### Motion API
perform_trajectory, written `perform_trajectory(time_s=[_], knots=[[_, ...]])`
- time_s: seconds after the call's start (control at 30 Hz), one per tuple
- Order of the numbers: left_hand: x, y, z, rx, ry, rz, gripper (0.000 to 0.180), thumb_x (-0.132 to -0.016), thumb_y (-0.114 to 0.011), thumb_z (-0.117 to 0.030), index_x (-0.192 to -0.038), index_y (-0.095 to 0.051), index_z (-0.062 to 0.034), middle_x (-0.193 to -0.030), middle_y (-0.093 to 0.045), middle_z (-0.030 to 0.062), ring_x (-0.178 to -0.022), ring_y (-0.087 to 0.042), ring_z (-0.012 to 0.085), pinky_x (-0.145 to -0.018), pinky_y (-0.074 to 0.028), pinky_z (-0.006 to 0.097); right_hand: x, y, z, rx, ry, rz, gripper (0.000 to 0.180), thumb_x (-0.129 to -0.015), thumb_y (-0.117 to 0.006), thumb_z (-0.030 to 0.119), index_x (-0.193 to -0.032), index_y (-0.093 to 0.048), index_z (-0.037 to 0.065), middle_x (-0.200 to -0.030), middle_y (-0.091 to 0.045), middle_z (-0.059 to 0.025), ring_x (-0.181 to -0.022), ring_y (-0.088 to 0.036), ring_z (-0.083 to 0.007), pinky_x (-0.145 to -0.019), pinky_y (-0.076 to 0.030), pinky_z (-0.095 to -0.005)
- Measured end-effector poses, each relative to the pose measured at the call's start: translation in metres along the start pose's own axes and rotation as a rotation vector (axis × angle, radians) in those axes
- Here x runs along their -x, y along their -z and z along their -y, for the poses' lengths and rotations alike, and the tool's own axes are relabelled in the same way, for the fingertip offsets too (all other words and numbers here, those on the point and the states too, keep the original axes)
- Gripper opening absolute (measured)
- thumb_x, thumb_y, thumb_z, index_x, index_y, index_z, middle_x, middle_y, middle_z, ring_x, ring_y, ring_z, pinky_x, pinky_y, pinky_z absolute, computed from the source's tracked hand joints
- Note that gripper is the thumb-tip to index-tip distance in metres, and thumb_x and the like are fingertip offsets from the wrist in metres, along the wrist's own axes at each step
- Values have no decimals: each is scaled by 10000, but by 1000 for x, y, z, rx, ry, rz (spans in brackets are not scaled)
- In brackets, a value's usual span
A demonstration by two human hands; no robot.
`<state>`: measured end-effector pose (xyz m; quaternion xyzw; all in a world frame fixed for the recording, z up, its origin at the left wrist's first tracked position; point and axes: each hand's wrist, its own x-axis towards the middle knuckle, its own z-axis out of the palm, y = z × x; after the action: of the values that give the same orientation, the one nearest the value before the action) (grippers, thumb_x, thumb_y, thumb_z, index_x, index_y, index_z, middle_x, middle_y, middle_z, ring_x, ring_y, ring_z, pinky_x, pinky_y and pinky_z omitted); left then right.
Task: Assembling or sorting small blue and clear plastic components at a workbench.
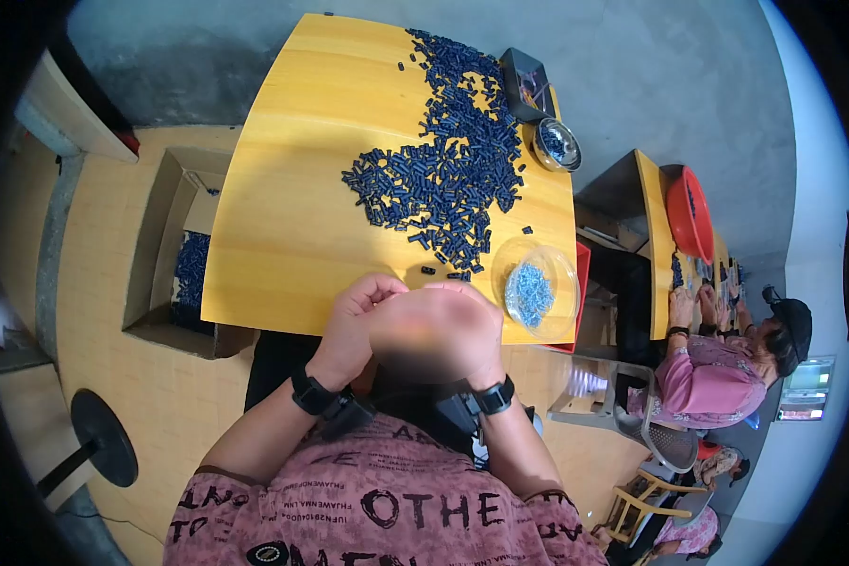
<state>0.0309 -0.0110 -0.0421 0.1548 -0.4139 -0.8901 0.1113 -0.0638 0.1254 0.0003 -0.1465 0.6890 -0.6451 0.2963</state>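
Note:
My left hand (351,319) and my right hand (488,332) come together at the near edge of the yellow table (283,179). Both have their fingers curled and pinched toward each other. A blurred patch covers the space between them, so whatever they hold is hidden. Just beyond my fingertips lies a wide heap of small dark blue tubular pieces (443,174), with a few loose ones close to my hands. To the right of my right hand stands a clear round bowl (568,300) holding small light blue and silvery parts (529,293).
A metal bowl (572,162) of dark pieces and a dark grey bin (513,83) stand at the far right edge. Left of the table, a cardboard box (148,255) holds more dark pieces. Rightward, a co-worker in pink (712,377) sits at another table with a red tub (681,226).

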Motion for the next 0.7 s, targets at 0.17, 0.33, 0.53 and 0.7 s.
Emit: perform_trajectory(time_s=[0.17,0.33,0.53,0.7], knots=[[-10,13,-12,56,4,-103,106,-991,-566,-75,-1069,-600,-12,-876,-643,65,-712,-606,128,-641,-507,269,-40,3,5,603,365,-182,111,-842,-704,-3,-952,-709,6,-827,-657,-109,-683,-655,-202,-627,-521,-321],[-14,18,-17,117,-20,-86,128,-979,-575,-50,-1100,-594,-10,-907,-638,67,-754,-606,132,-667,-503,265,-67,0,1,991,590,-245,97,-819,-700,25,-914,-718,23,-838,-648,-157,-744,-653,-353,-650,-522,-412],[-15,24,-13,125,-6,-3,143,-966,-587,-29,-1107,-596,-6,-910,-643,73,-774,-613,138,-692,-513,277,-75,-2,2,1077,585,-252,107,-804,-721,55,-909,-727,36,-803,-632,-142,-725,-644,-344,-640,-515,-424],[-16,26,-12,175,-24,2,131,-971,-586,-34,-1098,-599,-5,-1007,-686,127,-802,-651,162,-734,-539,301,-70,-2,3,1042,501,-227,114,-792,-729,55,-905,-726,37,-809,-639,-136,-737,-647,-337,-647,-519,-419]])
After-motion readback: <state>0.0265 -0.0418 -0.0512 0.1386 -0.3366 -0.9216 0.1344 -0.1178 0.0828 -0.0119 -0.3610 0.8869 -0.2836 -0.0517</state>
